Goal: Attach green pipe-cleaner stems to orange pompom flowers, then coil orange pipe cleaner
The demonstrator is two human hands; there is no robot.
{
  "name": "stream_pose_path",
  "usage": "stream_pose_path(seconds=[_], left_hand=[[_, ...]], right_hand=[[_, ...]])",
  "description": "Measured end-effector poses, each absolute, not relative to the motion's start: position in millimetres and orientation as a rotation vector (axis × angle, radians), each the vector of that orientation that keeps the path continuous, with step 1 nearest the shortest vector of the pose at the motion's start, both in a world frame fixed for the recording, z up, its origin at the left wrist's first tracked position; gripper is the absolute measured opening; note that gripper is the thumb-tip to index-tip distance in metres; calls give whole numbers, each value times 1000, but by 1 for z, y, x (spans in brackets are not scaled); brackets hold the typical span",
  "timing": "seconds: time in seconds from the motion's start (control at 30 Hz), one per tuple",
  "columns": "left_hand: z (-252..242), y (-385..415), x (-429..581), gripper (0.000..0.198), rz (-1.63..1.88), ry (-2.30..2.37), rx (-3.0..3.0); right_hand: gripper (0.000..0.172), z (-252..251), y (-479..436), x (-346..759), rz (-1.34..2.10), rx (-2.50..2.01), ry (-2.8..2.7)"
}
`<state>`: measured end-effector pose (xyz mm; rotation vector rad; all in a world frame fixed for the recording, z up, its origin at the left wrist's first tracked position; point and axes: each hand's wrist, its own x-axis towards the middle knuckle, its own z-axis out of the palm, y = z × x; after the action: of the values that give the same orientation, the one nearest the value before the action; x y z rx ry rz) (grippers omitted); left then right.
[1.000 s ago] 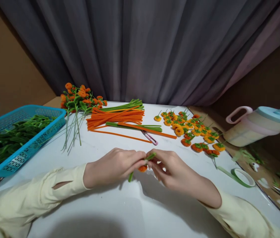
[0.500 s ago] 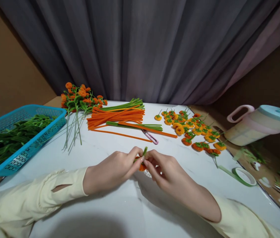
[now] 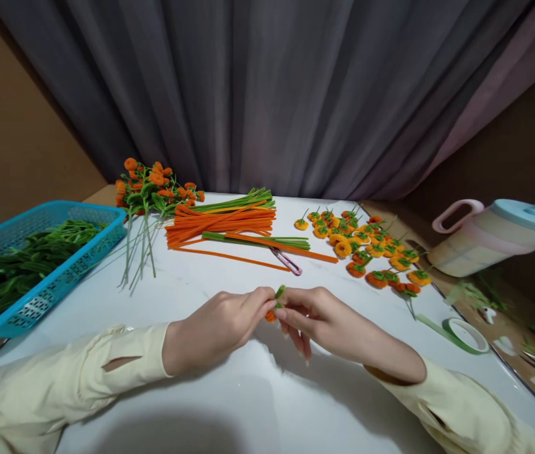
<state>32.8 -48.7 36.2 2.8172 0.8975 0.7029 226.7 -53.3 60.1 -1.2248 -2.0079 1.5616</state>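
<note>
**Left hand** (image 3: pixel 220 325): fingers curled in, thumb and forefinger pinched narrow on the small orange ball (image 3: pixel 270 315). The sleeve lies along the bench (image 3: pixel 201 403).

**Right hand** (image 3: pixel 329 318): thumb and forefinger closed on the same ball from the opposite side. The other fingers hang loose, with the tips pointing down at the bench.

**Small orange ball**: held between the fingertips of both hands, just above the middle of the bench. A green stem (image 3: pixel 279 291) pokes up out of the pinch. The fingers cover most of the ball, so its shape is probably round but not certain.

**Behind the hands**:
- pink-handled tool (image 3: pixel 289 261)
- orange pipe cleaners (image 3: pixel 223 227), laid in a sheaf
- green pipe cleaners (image 3: pixel 243 200), laid in a sheaf

**Far left**:
- stemmed orange flowers (image 3: pixel 154 183), bunched
- blue basket (image 3: pixel 45 277), holding green leaves (image 3: pixel 12 265)

**Right**:
- orange and yellow pumpkin pieces (image 3: pixel 366 249), in a loose pile
- green tape roll (image 3: pixel 466 334), with its end unrolled
- jug (image 3: pixel 494 236), off the bench edge
</note>
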Motion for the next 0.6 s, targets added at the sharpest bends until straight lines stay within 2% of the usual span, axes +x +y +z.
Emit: stream_pose_path(seconds=[0.13,0.33,0.47,0.53,0.6], left_hand=[[43,-49,32,18,556,964,2624],[53,-54,35,20,441,929,2416],[64,-53,36,22,444,922,2274],[70,-49,36,23,381,895,2083],[77,-44,34,24,309,816,1793]], right_hand=[[22,64,-56,225,1256,-1195,-2187],[17,69,-69,229,302,-871,-2844],[18,66,-75,232,-306,-639,-2988],[20,67,-75,234,-330,-593,-2977],[21,71,-72,237,-141,-651,-2934]])
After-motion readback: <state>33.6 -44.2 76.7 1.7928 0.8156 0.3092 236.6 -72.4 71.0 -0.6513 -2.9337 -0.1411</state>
